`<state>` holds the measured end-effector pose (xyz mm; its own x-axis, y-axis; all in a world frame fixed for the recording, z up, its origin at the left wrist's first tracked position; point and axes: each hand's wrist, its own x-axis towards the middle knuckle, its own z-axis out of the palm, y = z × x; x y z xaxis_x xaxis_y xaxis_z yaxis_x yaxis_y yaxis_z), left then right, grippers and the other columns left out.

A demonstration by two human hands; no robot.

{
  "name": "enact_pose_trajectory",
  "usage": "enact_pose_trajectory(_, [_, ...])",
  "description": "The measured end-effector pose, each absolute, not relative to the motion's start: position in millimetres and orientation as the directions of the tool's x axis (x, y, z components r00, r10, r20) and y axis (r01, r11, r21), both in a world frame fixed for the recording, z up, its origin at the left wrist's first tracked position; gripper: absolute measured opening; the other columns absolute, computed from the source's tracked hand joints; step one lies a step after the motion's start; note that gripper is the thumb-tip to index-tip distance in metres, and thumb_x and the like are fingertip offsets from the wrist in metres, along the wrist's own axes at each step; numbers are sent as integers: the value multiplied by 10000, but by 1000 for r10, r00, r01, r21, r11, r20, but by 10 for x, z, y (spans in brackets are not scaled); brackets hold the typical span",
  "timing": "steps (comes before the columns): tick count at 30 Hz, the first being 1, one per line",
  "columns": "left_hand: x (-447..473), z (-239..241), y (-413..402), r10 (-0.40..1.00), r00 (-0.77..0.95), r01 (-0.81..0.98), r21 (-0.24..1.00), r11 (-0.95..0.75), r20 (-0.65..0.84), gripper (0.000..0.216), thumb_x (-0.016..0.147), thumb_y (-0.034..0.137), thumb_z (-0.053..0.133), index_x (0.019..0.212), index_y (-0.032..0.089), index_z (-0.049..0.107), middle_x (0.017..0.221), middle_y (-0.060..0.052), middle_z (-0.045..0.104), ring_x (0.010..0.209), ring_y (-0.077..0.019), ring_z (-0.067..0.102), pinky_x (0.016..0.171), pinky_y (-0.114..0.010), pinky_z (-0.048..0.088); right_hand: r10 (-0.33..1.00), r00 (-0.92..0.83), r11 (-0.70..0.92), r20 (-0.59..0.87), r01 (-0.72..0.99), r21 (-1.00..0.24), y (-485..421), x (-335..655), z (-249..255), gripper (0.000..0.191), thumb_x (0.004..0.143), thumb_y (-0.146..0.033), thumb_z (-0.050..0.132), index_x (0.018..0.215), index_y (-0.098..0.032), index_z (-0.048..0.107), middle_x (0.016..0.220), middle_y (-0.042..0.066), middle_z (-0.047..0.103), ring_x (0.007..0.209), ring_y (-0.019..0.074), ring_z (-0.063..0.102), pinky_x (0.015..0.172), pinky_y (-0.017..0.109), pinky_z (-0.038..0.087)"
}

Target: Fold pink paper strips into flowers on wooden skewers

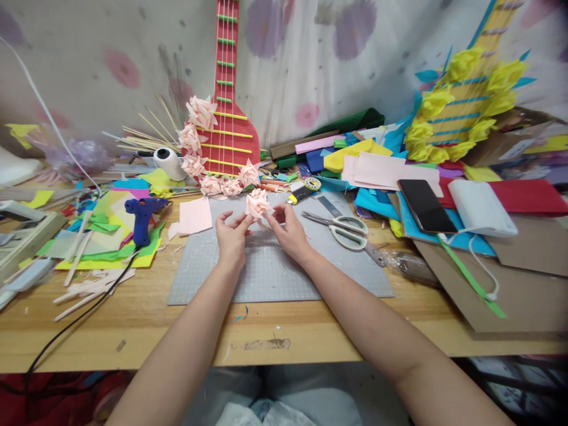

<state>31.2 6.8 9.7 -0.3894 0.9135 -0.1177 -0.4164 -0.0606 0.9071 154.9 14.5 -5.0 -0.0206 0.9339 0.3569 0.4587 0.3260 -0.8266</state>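
Between my two hands, over the far part of the grey cutting mat (270,278), is a pink paper flower (258,204) with pointed petals. My left hand (232,235) pinches its lower left side with thumb and finger. On the other side, my right hand (287,231) grips its lower right edge with the fingertips. Just behind stands a red paper instrument (233,139) with strings and several pink flowers along its left and lower edge. Green-handled scissors (344,228) lie to the right of my right hand. A pink paper square (196,215) rests left of my left hand.
A blue glue gun (141,220) stands at the left, its black cord running off the front edge. Right of the mat lie a phone (426,205), a white power bank (481,207) and cardboard (470,284). A yellow-flowered instrument (457,112) leans at the back right.
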Motion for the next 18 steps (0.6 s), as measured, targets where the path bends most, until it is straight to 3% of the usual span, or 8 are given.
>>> enact_pose_trajectory(6, [273, 94, 92, 878, -475, -393, 908, -147, -63, 493, 572, 108, 674, 891, 207, 311, 737, 15, 590, 616, -105, 602, 492, -177, 443, 946, -138, 322, 294, 508, -799, 97, 1573, -79, 320, 778, -462, 446, 948, -192, 423, 858, 8, 527, 639, 95, 481, 623, 245, 383])
enact_pose_trajectory(12, [260, 87, 104, 869, -489, -410, 899, -151, -77, 504, 567, 114, 687, 869, 215, 297, 756, 14, 595, 603, -93, 590, 505, -177, 449, 927, -245, 373, 283, 545, -751, 105, 1550, -92, 179, 798, -370, 432, 802, -191, 440, 774, -4, 520, 671, 106, 459, 622, 230, 351])
enact_pose_trajectory(18, [251, 89, 97, 884, -447, -499, 858, -120, -137, 507, 548, 147, 715, 878, 198, 333, 810, -20, 601, 604, -93, 595, 533, -192, 462, 934, -259, 355, 248, 571, -740, 86, 1530, -61, 141, 814, -332, 410, 787, -195, 432, 718, -19, 520, 630, 107, 452, 597, 225, 330])
